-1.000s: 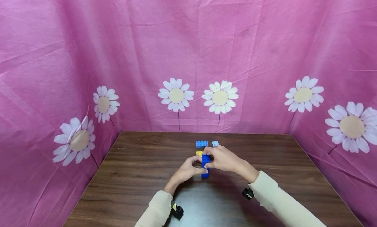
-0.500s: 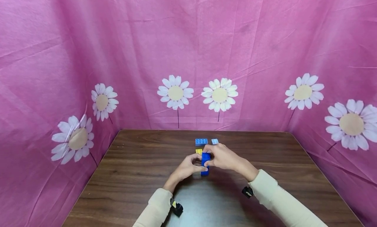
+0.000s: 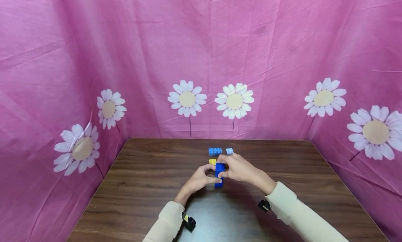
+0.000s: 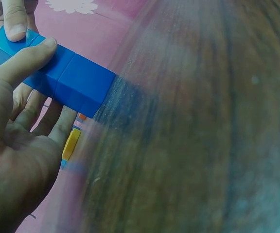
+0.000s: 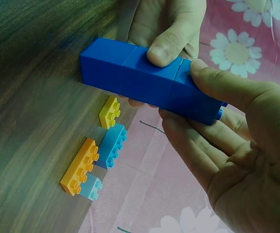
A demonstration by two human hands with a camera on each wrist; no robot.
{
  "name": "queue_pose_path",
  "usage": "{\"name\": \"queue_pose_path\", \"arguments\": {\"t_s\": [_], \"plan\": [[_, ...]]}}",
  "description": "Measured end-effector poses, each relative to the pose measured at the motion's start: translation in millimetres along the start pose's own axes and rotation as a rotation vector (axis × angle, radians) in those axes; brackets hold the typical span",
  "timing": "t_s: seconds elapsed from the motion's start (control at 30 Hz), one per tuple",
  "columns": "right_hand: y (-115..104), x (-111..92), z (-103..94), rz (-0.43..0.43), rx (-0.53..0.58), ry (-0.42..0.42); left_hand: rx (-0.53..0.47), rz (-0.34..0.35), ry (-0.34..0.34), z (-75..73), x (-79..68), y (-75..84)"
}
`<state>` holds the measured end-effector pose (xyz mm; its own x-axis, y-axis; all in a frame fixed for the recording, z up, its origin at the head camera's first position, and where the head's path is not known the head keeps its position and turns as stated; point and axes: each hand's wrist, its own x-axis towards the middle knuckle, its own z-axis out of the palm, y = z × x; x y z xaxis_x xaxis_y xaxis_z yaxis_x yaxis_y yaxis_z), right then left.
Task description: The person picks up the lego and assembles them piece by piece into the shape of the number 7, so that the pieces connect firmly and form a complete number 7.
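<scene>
Three dark blue toy building bricks are joined in an upright tower (image 3: pixel 218 184) on the table. My left hand (image 3: pixel 198 180) grips its middle, thumb on the near side and fingers behind. At the top, my right hand (image 3: pixel 242 169) pinches the uppermost brick (image 5: pixel 198 99) between thumb and fingers. In the right wrist view, thin seams show between the stacked bricks, and a few studs stick out at the top end. The lowest brick (image 4: pixel 86 82) is uncovered in the left wrist view, its base right at the tabletop.
Behind the tower lie a yellow brick (image 3: pixel 212 161), a longer light blue brick (image 3: pixel 215 151) and a small pale blue brick (image 3: pixel 229 151). An orange brick (image 5: pixel 80 166) beside them is hidden by my right hand in the head view. A pink flowered curtain (image 3: pixel 270 60) surrounds the wooden table (image 3: pixel 141 179).
The head view has shifted slightly, so the whole scene sits a little higher in it. Both hands keep the same hold on the blue tower.
</scene>
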<state>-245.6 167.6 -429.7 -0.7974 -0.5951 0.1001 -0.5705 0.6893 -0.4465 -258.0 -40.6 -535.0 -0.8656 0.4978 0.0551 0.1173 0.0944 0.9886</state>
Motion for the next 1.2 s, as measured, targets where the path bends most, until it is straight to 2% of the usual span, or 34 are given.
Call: {"name": "queue_pose_path", "arguments": {"t_s": [0.4,0.8,1.2], "plan": [[-4,-1,-0.5,0.054,0.017,0.006,-0.008,0.01,0.002,1.6,0.9,0.7],[-4,0,1.7,0.032,-0.017,0.032,-0.027,-0.004,-0.003,0.0,1.4,0.3],[-10,1,4.1,0.044,-0.065,0.015,-0.046,-0.021,-0.012,-1.1,2.8,-0.9]]}}
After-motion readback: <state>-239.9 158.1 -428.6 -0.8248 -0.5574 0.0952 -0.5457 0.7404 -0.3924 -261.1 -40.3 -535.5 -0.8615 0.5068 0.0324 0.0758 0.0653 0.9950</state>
